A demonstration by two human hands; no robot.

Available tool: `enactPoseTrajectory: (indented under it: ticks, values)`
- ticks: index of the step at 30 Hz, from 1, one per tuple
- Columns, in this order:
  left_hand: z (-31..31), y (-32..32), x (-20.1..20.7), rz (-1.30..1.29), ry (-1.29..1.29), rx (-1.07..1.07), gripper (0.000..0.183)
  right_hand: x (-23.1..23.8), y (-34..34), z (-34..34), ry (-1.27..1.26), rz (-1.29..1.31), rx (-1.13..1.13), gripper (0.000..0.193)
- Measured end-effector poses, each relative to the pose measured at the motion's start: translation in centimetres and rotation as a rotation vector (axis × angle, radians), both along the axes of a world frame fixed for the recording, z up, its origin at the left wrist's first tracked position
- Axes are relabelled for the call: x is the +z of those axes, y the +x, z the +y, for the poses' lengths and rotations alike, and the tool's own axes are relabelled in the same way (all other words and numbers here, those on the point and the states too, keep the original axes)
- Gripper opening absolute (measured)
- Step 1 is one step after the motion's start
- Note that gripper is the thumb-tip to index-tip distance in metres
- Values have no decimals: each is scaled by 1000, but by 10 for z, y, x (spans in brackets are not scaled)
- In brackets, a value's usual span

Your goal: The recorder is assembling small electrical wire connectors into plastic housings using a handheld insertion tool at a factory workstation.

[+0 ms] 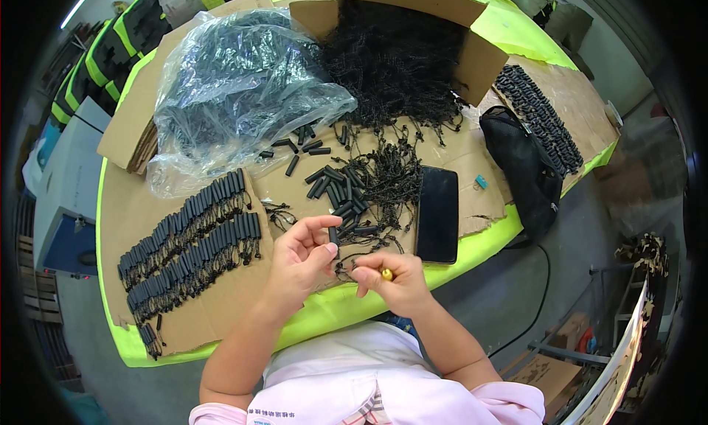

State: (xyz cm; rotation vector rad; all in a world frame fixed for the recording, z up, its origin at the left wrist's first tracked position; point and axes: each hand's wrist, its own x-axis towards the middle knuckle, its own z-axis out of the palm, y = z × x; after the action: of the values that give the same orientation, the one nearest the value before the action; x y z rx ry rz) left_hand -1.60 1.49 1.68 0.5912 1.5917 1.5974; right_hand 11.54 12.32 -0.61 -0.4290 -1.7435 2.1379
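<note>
My left hand (pixel 296 266) pinches a short black tube (pixel 332 235) upright between thumb and fingers, over the near part of the table. Close on its right, my right hand (pixel 402 283) is closed round a small tool with a yellow end (pixel 387 274). A thin black cord hangs around its fingertips; whether the cord reaches into the tube I cannot tell. Just beyond my hands lies a heap of loose black tubes (pixel 341 187), beside a tangle of knotted black cords (pixel 391 171). Rows of black tubes with cord ends (pixel 195 237) lie on cardboard to the left.
A clear plastic bag (pixel 243 93) of dark pieces stands far left, beside an open cardboard box (pixel 472 67) full of black cords. A black phone (pixel 436 215) lies right of the tangle. A black pouch (pixel 522 173) and rows of bundled cords (pixel 542 119) are farther right.
</note>
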Motion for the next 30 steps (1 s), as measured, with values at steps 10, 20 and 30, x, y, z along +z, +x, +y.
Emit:
enactPoseTrajectory:
  ticks: [10, 20, 30]
  values:
    - [-15, 21, -3, -484, 298, 135, 34, 3, -7, -14, 439, 176, -70, 9]
    - [-14, 29, -15, -301, 390, 183, 32, -11, -10, -19, -399, 7, 95, 18]
    - [-12, 35, -16, -161, 392, 276, 35, -5, -6, -23, -41, -34, 0, 11]
